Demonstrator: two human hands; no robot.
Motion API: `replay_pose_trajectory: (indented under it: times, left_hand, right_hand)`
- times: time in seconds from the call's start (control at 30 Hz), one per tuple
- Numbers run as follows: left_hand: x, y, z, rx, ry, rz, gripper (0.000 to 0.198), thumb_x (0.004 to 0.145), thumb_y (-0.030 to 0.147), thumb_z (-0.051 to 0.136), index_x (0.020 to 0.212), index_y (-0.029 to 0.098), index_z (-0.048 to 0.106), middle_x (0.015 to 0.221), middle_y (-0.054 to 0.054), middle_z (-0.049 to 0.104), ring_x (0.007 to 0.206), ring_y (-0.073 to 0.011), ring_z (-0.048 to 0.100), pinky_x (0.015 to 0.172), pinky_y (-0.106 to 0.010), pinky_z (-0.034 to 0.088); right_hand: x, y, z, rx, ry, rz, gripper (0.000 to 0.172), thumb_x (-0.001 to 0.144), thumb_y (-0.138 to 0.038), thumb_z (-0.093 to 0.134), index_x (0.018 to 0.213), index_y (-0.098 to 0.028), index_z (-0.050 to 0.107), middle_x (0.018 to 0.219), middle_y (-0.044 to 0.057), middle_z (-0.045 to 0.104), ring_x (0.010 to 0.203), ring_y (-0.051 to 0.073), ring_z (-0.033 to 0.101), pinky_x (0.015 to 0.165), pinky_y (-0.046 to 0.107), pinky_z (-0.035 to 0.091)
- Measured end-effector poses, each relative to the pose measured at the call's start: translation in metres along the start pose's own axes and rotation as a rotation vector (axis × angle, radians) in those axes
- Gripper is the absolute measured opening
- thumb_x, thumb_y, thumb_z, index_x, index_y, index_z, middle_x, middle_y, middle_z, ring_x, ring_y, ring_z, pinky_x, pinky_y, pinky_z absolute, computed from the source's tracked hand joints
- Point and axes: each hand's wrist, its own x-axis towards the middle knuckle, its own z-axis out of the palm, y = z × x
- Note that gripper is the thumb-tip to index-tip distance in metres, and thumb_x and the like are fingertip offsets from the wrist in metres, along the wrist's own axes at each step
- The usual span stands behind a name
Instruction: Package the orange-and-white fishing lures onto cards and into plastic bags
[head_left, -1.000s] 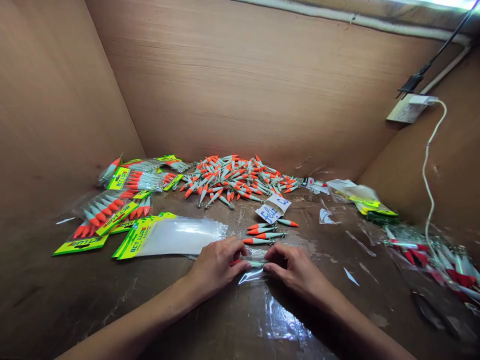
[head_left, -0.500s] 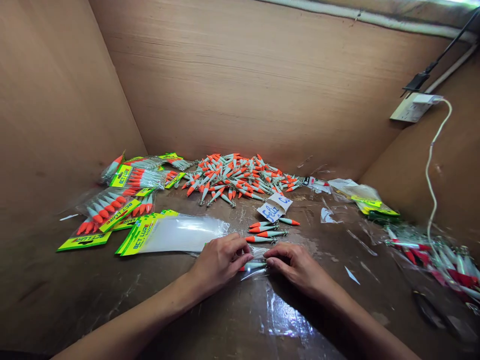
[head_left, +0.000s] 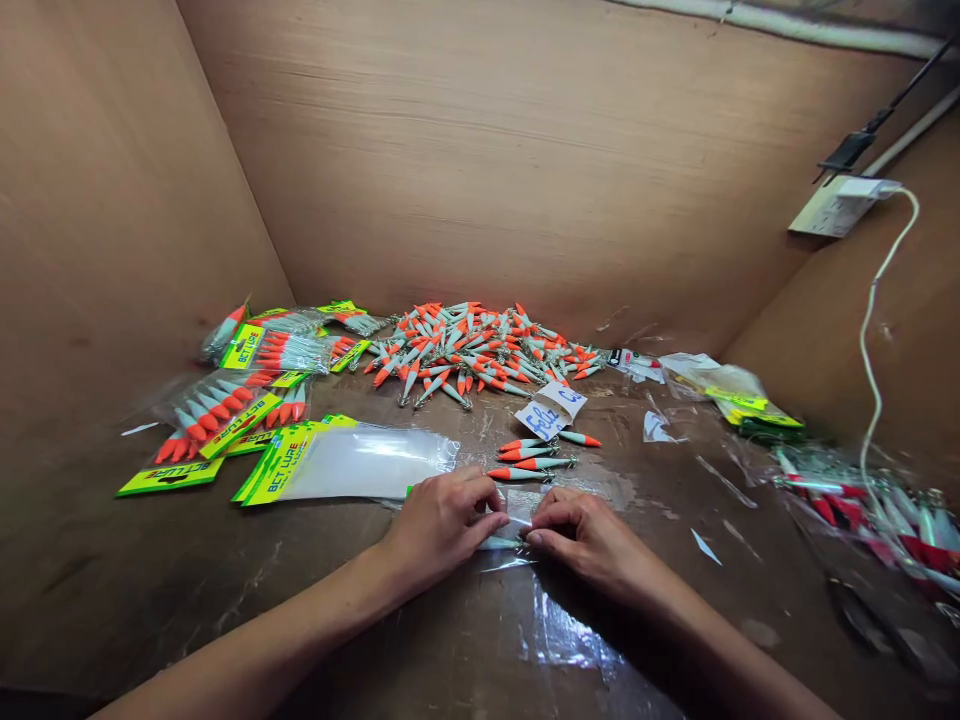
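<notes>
From the head view, the left hand and right hand, fingertips pinched narrow, hold clear plastic film. Between them, 1 slim pale lure lies low over the dark brown surface. Wrapping seems in hand; next probably calls for taut film, guarding against hooks.

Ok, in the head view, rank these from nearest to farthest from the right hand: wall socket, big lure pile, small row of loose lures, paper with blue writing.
From the right hand:
1. Small row of loose lures: just beyond it.
2. Paper with blue writing: behind that row.
3. Big lure pile: farther back, leftward.
4. Wall socket: up at far right.
</notes>
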Motion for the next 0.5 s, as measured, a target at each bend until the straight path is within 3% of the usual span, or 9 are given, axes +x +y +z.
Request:
replay_pose_trajectory:
  times: [0.27,0.5]
  left_hand:
    - [0.0015,-0.0004,-0.0019,0.014,-0.032,-0.032,0.014,0.088,0.036,0.067,0.095,0.024,0.064,0.091,0.000,0.067,0.082,-0.0184,0.061,0.068,-0.026,0.042]
    - [0.0014,-0.0085,-0.0067,-0.085,-0.102,-0.044,0.014,0.088,0.035,0.065,0.096,0.024,0.066,0.088,0.001,0.067,0.080,-0.0175,0.061,0.069,-0.025,0.043]
  right_hand:
    - [-0.0014,-0.0007,-0.0001,-0.014,-0.016,-0.032,0.022,0.088,-0.018,0.065,0.099,-0.032,0.078,0.101,0.003,0.065,0.099,0.020,0.059,0.088,0.033,0.046]
    - [-0.0012,-0.0030,0.0007,-0.024,-0.010,-0.007,0.019,0.087,-0.025,0.070,0.104,-0.030,0.076,0.106,0.004,0.063,0.101,0.021,0.057,0.090,0.034,0.045]
